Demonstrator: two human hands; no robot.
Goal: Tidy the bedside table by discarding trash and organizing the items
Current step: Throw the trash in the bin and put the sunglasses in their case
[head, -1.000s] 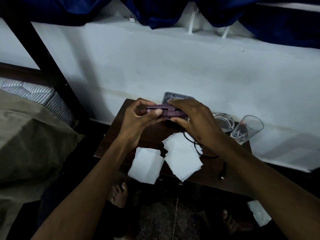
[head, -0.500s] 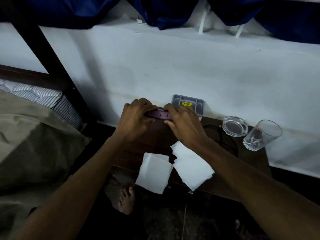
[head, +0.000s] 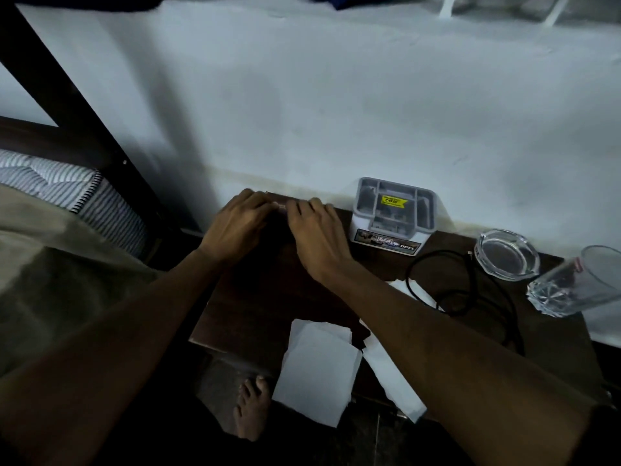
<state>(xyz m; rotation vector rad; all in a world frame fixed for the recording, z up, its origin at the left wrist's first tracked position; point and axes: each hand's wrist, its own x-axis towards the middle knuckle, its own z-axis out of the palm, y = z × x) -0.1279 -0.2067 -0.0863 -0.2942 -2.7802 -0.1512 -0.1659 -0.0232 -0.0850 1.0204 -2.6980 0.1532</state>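
My left hand (head: 237,227) and my right hand (head: 316,233) lie side by side at the far left corner of the dark wooden bedside table (head: 255,311), against the wall. Both cover a purple case, of which only a thin sliver (head: 281,206) shows between the fingertips. A grey desk organizer (head: 393,213) with a yellow sticker stands just right of my right hand. White paper sheets (head: 319,364) hang over the table's front edge. A black cable (head: 467,290) loops beside a glass ashtray (head: 507,255) and a drinking glass (head: 578,284).
A bed with a striped mattress (head: 67,190) and olive blanket (head: 50,280) lies to the left, behind a dark bed post (head: 77,105). The white wall (head: 336,95) backs the table. A bare foot (head: 252,408) stands on the floor below the front edge.
Both hands carried the purple case away from me to the back left corner of the table by the wall and lowered it there. The view has shifted closer.
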